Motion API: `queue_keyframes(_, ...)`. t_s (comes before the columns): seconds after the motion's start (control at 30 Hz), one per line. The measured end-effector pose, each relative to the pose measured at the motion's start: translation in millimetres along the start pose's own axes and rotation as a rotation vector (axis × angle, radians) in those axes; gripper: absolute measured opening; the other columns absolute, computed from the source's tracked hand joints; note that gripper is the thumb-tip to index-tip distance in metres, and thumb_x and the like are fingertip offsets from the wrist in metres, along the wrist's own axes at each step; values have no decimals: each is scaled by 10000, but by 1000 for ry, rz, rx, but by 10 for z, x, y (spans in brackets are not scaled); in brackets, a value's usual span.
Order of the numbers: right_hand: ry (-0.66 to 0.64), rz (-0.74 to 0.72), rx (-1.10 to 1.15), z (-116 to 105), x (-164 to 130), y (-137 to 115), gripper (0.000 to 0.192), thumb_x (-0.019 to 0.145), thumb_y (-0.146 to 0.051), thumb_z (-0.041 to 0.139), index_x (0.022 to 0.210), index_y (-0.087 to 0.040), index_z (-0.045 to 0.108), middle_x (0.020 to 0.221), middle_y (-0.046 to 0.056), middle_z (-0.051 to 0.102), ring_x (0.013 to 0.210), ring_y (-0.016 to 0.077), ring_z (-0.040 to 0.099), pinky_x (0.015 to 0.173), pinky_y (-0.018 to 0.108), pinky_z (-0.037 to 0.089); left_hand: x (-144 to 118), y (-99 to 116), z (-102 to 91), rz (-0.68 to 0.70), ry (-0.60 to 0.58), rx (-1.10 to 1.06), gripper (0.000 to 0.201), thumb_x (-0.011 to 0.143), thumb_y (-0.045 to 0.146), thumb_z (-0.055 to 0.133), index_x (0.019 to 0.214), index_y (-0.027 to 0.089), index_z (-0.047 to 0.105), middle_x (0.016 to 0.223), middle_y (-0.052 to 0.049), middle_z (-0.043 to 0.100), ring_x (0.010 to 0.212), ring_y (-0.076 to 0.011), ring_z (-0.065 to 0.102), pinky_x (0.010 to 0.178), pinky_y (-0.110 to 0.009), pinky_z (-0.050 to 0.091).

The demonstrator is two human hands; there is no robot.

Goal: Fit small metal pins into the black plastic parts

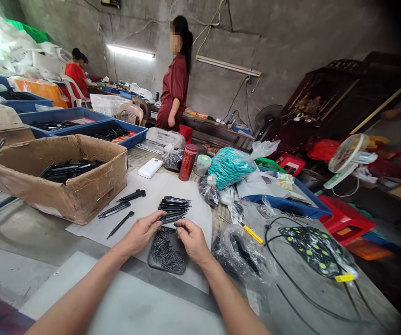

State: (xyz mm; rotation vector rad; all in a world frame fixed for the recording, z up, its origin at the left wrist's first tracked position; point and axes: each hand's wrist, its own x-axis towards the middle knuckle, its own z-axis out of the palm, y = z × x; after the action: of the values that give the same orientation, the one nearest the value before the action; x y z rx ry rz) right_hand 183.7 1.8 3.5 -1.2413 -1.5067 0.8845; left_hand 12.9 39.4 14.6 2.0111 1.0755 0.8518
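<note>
My left hand is closed, thumb and forefinger pinching a slim black pen-shaped stick that is partly hidden. Opposite it, my right hand pinches something small and dark at its fingertips, too small to make out. Just beyond the fingers lies a row of black pointed sticks, side by side on white paper. Below and between the hands is a dark shallow tray holding many short dark pins. Several loose black sticks with knobbed ends lie left of my left hand.
A cardboard box of black parts stands at left, before blue trays. Behind are a white power bank, red bottle and bag of teal pieces. A yellow-handled tool and cables lie right. Two people are farther back.
</note>
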Motion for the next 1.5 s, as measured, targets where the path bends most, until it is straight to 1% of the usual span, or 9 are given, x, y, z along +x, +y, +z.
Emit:
queue_keyframes(0.07,28,71,173,13,15,15,118,699,-250,475,771,-174,529,557,-37,499,502,101,461,490,216,366,-11,12,16,-10,-25,7,330,788,306,366,1025,155,537,759,-26,624,665,-139,543,646,-235,445)
queue_keyframes(0.17,73,97,366,28,34,-11,133,677,-304,519,699,-178,486,548,-46,485,473,82,437,492,214,358,-29,31,51,21,-65,11,280,791,311,376,932,161,566,702,-8,599,637,-128,527,618,-216,430)
queue_keyframes(0.37,104,86,438,43,24,-110,196,696,-353,530,651,-173,467,542,-46,467,481,75,413,510,214,358,-46,69,102,61,-161,22,248,822,312,367,866,173,568,681,10,579,634,-114,518,601,-194,411)
queue_keyframes(0.8,123,104,413,56,25,-109,191,692,-343,520,639,-174,449,540,-46,447,491,79,379,500,215,320,-40,88,115,97,-146,46,247,830,286,368,898,163,571,676,10,579,626,-108,523,598,-193,413)
queue_keyframes(1.0,163,52,270,82,4,-30,180,734,-326,472,639,-175,442,555,-46,404,508,86,353,499,215,305,-55,25,156,123,-101,86,247,832,289,367,863,171,582,647,14,585,598,-104,528,575,-191,415)
queue_keyframes(1.17,194,10,140,100,-26,-1,177,757,-314,448,650,-174,451,557,-45,384,519,90,340,497,213,298,-68,-15,219,175,-28,129,236,831,263,364,907,177,570,745,-13,629,664,-120,566,629,-213,440)
queue_keyframes(1.3,196,22,129,116,-35,-6,177,755,-317,453,651,-174,454,553,-47,368,516,90,335,488,210,294,-64,-20,244,185,-21,168,239,830,250,357,924,175,564,786,-25,642,695,-129,581,646,-222,452)
queue_keyframes(1.4,206,52,164,112,-24,8,203,757,-352,451,672,-168,470,550,-45,376,509,91,337,484,212,297,-31,4,200,157,-36,178,238,831,258,362,928,177,564,819,-26,644,733,-133,584,670,-223,458)
queue_keyframes(1.5,256,65,186,89,-1,49,234,765,-381,435,706,-162,492,558,-40,397,513,94,348,489,214,306,65,62,95,146,-24,253,239,829,247,361,922,171,568,824,-33,618,764,-140,569,695,-232,451)
